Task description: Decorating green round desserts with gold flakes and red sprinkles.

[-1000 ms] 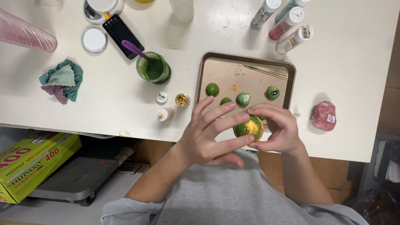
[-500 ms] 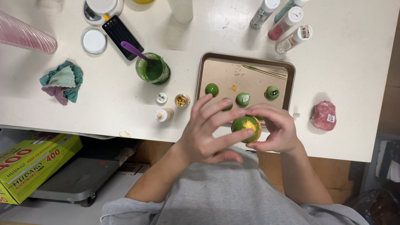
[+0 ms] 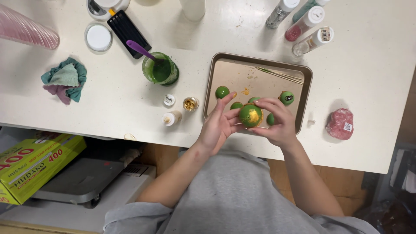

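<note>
Both my hands hold one green ball with gold flecks point(image 3: 250, 115) over the near edge of a metal baking tray point(image 3: 306, 73). My right hand point(image 3: 277, 123) cups it from the right, and my left hand point(image 3: 219, 125) touches it from the left with fingers spread. Several smaller green balls point(image 3: 222, 92) lie on the tray, one with a dark mark point(image 3: 287, 98). A small open jar of gold flakes point(image 3: 190, 104) stands just left of the tray.
A glass of green liquid with a purple tool point(image 3: 160, 69) stands left of the tray. Small bottles point(image 3: 172, 118), sprinkle shakers point(image 3: 312, 41), a crumpled cloth point(image 3: 65, 80), a pink wrapped lump point(image 3: 340, 123) and a black case point(image 3: 129, 32) sit on the white table. A yellow box point(image 3: 32, 162) lies below.
The gold-flecked ball has moved up a little toward the tray, and my fingers have shifted around it.
</note>
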